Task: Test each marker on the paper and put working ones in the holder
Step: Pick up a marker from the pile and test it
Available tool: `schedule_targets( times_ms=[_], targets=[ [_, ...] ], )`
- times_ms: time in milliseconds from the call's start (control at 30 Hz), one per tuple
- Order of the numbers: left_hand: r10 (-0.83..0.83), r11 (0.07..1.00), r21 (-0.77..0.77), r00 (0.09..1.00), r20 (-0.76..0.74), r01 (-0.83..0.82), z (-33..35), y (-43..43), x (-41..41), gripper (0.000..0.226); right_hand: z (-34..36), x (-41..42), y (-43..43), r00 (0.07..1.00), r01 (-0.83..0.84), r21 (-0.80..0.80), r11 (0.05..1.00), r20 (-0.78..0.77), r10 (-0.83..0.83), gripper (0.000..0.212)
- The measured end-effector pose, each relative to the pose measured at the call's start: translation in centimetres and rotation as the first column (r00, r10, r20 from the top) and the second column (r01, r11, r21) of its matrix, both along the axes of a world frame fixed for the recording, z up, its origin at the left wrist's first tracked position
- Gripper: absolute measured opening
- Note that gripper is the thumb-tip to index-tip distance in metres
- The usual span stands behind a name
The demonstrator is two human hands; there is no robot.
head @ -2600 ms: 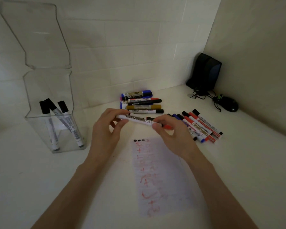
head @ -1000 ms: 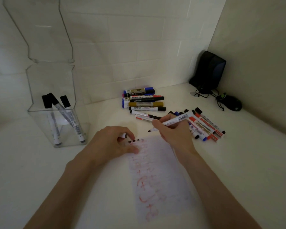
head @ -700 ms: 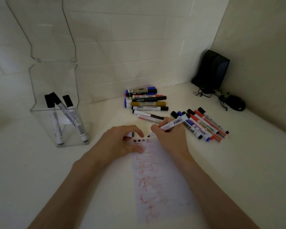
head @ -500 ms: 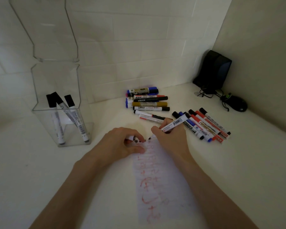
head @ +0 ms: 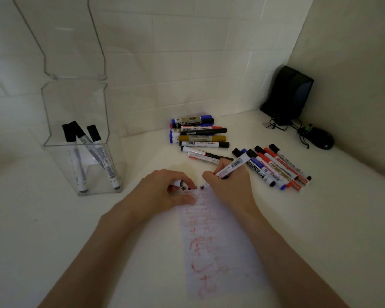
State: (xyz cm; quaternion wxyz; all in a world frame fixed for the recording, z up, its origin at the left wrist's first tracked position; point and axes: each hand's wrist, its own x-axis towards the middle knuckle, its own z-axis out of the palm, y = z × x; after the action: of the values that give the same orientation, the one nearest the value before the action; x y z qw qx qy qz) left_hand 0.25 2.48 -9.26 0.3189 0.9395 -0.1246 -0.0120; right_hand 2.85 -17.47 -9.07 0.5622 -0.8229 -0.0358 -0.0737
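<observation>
Right hand (head: 229,187) grips the marker (head: 233,165) like a pen, tip down right at the paper's (head: 218,252) top edge, where small black marks sit. Left hand (head: 162,192) is curled just beside it. Its thumb presses the paper's top left corner, and a white piece (head: 176,182) is pinched in its fingers (too small to tell what it is).

It's tight ahead of the right knuckles: a fanned row of markers (head: 276,167) lies just beyond and to the outside, with a stacked pile (head: 200,138) further on. There's bare tabletop (head: 331,218) outside the right wrist.

Well off past the left hand stands the clear holder (head: 60,170), three black-capped markers (head: 93,156) leaning inside, with an open stretch of tabletop between.
</observation>
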Motion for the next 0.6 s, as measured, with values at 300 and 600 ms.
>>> schedule_targets(
  times_ms=[300, 600],
  targets=[
    [0.002, 1.000, 0.000, 1.000, 0.004, -0.002, 0.27, -0.13, -0.11, 0.032, 0.07, 0.01, -0.09, 1.000, 0.000, 0.003, 1.000, 0.001, 0.000, 0.033],
    [0.010, 1.000, -0.005, 1.000, 0.005, -0.010, 0.38, -0.15, -0.24, 0.032, 0.13, -0.12, -0.12, 0.999, -0.017, 0.002, 1.000, 0.035, 0.017, 0.033]
  ],
)
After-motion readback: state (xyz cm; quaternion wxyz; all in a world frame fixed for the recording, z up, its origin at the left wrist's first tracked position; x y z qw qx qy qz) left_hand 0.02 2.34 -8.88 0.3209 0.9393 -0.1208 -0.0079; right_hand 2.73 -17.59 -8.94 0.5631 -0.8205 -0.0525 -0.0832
